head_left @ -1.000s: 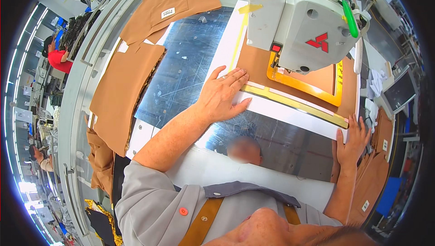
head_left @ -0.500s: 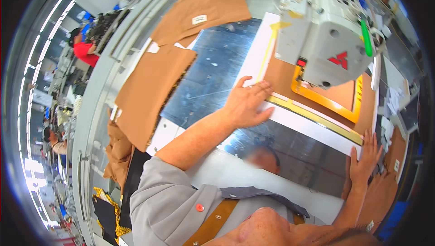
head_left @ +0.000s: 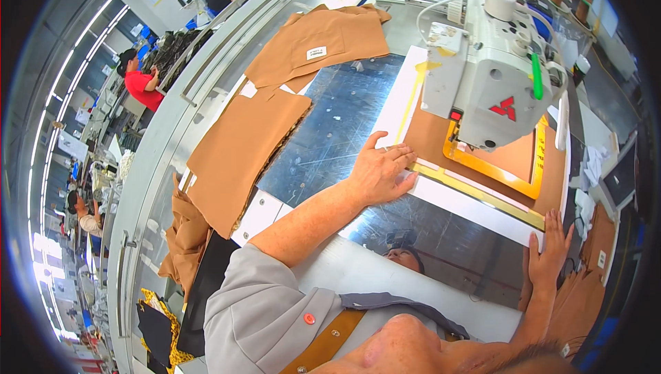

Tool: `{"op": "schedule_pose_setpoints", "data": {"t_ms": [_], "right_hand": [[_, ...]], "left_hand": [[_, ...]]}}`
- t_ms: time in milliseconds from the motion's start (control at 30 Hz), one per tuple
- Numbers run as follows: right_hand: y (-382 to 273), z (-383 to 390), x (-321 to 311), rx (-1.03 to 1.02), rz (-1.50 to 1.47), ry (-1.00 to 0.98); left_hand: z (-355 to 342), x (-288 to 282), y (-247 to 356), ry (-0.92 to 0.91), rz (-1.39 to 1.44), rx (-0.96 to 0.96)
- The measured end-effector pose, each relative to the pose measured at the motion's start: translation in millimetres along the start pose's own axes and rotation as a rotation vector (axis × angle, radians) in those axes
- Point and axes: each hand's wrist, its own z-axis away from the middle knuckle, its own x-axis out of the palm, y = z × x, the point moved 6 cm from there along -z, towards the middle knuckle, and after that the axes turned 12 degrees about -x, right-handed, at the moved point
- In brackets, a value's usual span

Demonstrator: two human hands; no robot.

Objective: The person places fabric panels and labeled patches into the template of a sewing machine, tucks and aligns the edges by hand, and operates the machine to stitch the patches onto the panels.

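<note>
My left hand [head_left: 383, 173] rests on a white template board [head_left: 463, 203] with yellow strips, near its left corner, fingers spread and bent slightly. My right hand [head_left: 548, 248] lies at the board's right corner with its fingers apart. Brown fabric [head_left: 425, 136] lies on the board under an orange rectangular clamp frame [head_left: 496, 182] beneath the head of a white sewing machine [head_left: 492, 105]. A shiny steel bed [head_left: 330, 133] shows left of the board and below it.
Brown cut pieces [head_left: 244, 157] are stacked at the left, with more [head_left: 317, 43] beyond and others [head_left: 599, 236] at the right. A metal rail [head_left: 155, 140] runs along the left. Co-workers [head_left: 141, 85] stand at neighbouring stations. A monitor [head_left: 616, 174] stands at the right.
The whole view has shifted, with the table and machine appearing farther right and lower. My hands stay at the same corners of the template board.
</note>
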Motion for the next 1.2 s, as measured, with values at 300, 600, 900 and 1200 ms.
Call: {"op": "schedule_pose_setpoints", "data": {"t_ms": [300, 600, 900, 1200], "right_hand": [[-6, -10, -4, 0.026, -0.138, 0.124], [0, 3, -21, 0.028, 0.049, 0.183], [184, 111, -51, 0.71, 0.118, 0.042], [204, 148, -27, 0.772, 0.136, -0.064]], "left_hand": [[-3, -2, -4, 0.03, 0.029, 0.005], [-2, -4, -2, 0.075, -0.122, 0.022], [4, -7, 24, 0.068, -0.257, 0.176], [6, -8, 24, 0.038, -0.265, 0.153]]}}
